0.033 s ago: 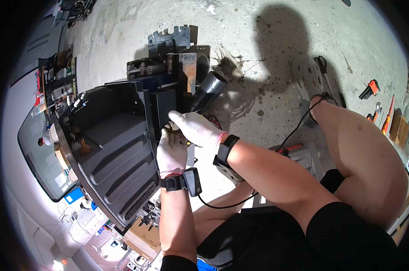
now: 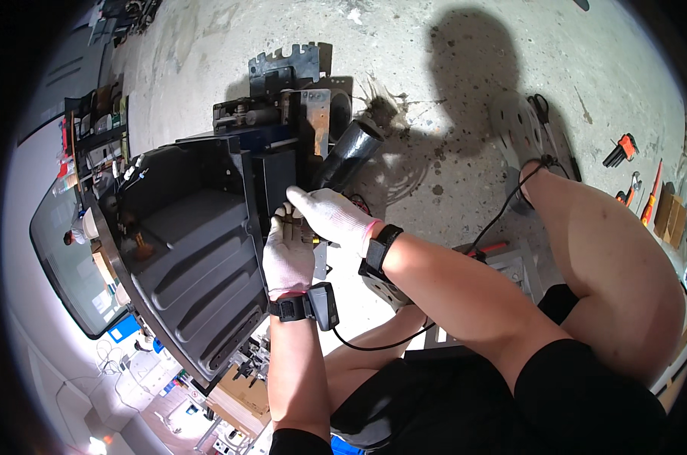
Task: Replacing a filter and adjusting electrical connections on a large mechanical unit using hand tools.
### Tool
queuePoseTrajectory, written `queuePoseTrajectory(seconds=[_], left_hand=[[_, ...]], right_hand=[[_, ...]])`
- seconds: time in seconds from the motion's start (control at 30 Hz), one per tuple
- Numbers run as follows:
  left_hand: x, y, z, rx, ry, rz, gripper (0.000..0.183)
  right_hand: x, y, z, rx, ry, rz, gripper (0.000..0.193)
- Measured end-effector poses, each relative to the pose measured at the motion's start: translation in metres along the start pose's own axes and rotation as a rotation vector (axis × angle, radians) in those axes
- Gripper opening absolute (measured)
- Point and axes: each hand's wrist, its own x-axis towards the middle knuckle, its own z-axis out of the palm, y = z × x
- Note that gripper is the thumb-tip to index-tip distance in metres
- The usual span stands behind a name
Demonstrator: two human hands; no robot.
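My left hand (image 2: 289, 258), in a white knit glove, has its fingers bent inward beside a black box-shaped part (image 2: 273, 182) on the machine's side. My right hand (image 2: 334, 218), gloved alike, reaches across from the right and meets the left fingertips, thumb and fingers pressed together. Whatever lies between the fingers is hidden. A small yellow piece (image 2: 315, 240) shows just below the right palm. Right beside the hands stands a large dark grey ribbed housing (image 2: 207, 265), open at its upper end. A shiny black cylinder (image 2: 352, 152) slants out beyond my hands.
A slotted metal plate (image 2: 284, 68) and a rusty bracket (image 2: 314, 117) stick out at the far end. Scissors (image 2: 540, 110), a hex key set (image 2: 621, 150) and a red-yellow screwdriver (image 2: 651, 199) lie on the concrete floor (image 2: 404, 45) to the right. A black cable (image 2: 502, 208) runs near my leg.
The right hand's fingertips have shifted very slightly to the right. Both hands otherwise keep their place at the black part.
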Motion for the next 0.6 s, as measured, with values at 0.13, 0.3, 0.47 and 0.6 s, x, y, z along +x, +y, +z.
queuePoseTrajectory(seconds=[0.13, 0.3, 0.47, 0.6], left_hand=[[-0.001, 0.0, 0.002, -0.037, -0.031, 0.033, 0.028], [-0.015, 0.003, 0.014, -0.012, -0.013, -0.114, 0.04], [-0.003, -0.003, 0.004, -0.012, -0.038, -0.123, 0.041], [-0.011, -0.004, 0.008, -0.008, -0.048, -0.131, 0.039]], right_hand=[[0.003, 0.007, 0.007, -0.068, -0.131, 0.019, 0.039], [-0.006, 0.001, 0.021, -0.321, 0.081, -0.067, 0.03], [-0.008, 0.007, 0.021, -0.351, 0.141, -0.102, 0.027], [-0.01, 0.0, 0.012, -0.334, 0.052, -0.027, 0.027]])
